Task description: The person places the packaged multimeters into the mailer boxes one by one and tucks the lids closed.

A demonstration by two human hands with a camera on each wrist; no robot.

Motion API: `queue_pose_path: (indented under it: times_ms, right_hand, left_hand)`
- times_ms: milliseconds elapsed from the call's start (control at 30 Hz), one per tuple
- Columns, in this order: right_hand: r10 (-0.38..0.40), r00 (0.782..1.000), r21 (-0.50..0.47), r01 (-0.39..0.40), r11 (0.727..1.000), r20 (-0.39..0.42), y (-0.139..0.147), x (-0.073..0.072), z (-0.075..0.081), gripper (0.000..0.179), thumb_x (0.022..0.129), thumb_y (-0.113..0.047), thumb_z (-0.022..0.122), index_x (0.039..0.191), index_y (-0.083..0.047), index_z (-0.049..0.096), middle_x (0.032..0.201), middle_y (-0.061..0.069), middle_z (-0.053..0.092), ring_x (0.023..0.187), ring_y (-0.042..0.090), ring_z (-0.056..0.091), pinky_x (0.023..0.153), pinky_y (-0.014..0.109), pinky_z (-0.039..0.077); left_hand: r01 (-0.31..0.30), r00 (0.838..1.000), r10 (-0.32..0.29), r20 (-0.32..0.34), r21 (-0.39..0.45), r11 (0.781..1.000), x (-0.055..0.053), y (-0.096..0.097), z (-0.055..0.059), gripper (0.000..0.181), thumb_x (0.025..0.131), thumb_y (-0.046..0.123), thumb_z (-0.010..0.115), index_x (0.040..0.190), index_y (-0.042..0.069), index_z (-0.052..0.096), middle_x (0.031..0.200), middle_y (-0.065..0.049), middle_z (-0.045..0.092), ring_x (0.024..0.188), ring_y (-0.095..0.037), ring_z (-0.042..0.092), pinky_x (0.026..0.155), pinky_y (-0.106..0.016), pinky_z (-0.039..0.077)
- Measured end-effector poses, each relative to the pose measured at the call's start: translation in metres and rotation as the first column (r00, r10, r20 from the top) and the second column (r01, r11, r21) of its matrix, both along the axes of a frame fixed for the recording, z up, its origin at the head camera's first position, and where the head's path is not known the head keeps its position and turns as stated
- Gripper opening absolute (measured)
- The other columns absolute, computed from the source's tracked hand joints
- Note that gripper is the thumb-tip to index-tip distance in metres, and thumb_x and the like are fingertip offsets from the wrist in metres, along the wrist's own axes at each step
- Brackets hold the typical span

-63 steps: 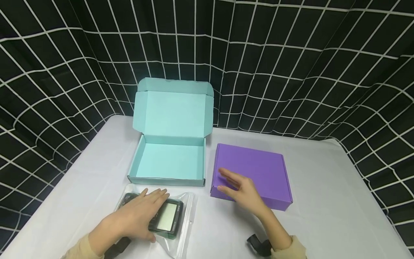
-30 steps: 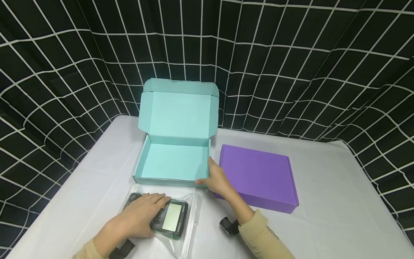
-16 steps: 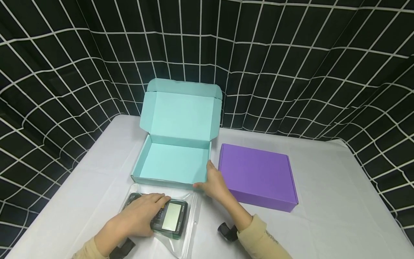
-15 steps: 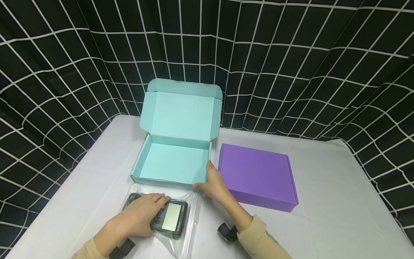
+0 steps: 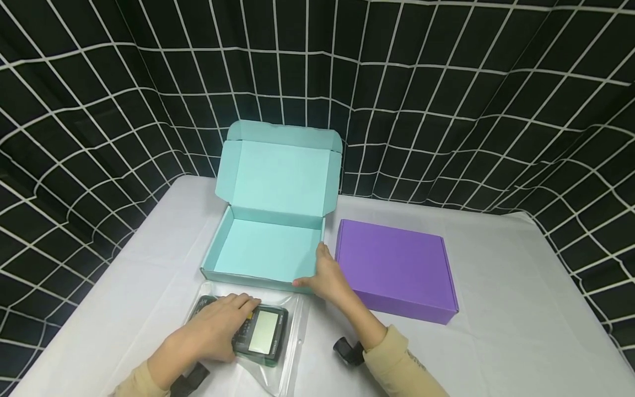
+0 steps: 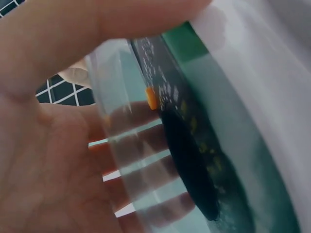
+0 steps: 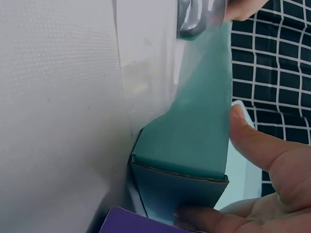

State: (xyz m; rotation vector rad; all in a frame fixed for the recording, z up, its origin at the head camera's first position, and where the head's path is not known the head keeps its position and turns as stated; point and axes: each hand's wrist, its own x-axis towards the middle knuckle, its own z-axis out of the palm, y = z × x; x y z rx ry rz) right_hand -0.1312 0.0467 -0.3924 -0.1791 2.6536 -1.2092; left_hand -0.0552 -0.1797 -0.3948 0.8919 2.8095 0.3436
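Note:
A digital multimeter (image 5: pixel 262 333) with a pale screen lies flat inside a clear zip bag (image 5: pixel 292 342) on the white table. My left hand (image 5: pixel 214 329) spans it, thumb on the near edge and fingers over the top; the left wrist view shows its orange button (image 6: pixel 151 98) and dark dial (image 6: pixel 187 162) under the plastic. Behind the bag stands a teal cardboard box (image 5: pixel 268 248), lid raised, nothing inside. My right hand (image 5: pixel 328 277) grips its front right corner, thumb at the front wall and fingers along the right side, as the right wrist view confirms.
A closed purple box (image 5: pixel 397 270) sits just right of my right hand. Black cloth with a white grid (image 5: pixel 421 110) hangs behind and beside the white table (image 5: pixel 501 309). A dark camera mount (image 5: pixel 349 352) shows at my right wrist.
My right hand has come left from over the purple box to the teal box's corner. The teal box has turned slightly. My left hand stays on the multimeter.

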Motion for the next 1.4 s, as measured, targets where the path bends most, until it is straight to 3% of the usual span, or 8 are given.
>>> queue_pose_path:
  times_ms: [200, 767, 1400]
  right_hand:
    - [0.0, 1.0, -0.003, 0.0, 1.0, 0.014, -0.0006, -0.0008, -0.0008, 0.105, 0.075, -0.015, 0.083, 0.146, 0.019, 0.013, 0.154, 0.033, 0.014, 0.144, 0.042, 0.015, 0.117, 0.048, 0.016]
    - [0.0, 1.0, 0.0, 0.0, 1.0, 0.014, -0.0004, 0.001, -0.0004, 0.107, 0.073, -0.017, 0.084, 0.146, 0.018, 0.014, 0.154, 0.032, 0.014, 0.143, 0.041, 0.016, 0.117, 0.047, 0.017]
    - [-0.01, 1.0, 0.0, 0.01, 1.0, 0.021, -0.0011, 0.001, -0.0004, 0.106, 0.074, -0.016, 0.083, 0.147, 0.017, 0.014, 0.154, 0.032, 0.015, 0.144, 0.041, 0.016, 0.117, 0.047, 0.017]
  left_hand:
    - [0.01, 1.0, -0.01, -0.015, -0.019, 1.0, -0.003, 0.0016, 0.0001, 0.087, 0.042, 0.01, 0.089, 0.122, -0.001, 0.057, 0.106, -0.004, 0.059, 0.091, -0.022, 0.055, 0.08, -0.042, 0.054]
    - [0.04, 0.999, -0.041, -0.026, -0.038, 0.998, -0.0053, 0.0033, 0.0009, 0.083, 0.041, 0.014, 0.09, 0.116, 0.001, 0.057, 0.097, 0.0, 0.052, 0.082, -0.018, 0.047, 0.063, -0.033, 0.05]
    - [0.032, 0.999, -0.033, -0.033, -0.045, 0.999, -0.004, 0.0044, -0.0003, 0.083, 0.04, 0.014, 0.09, 0.114, 0.002, 0.057, 0.093, 0.002, 0.05, 0.079, -0.017, 0.045, 0.061, -0.032, 0.048]
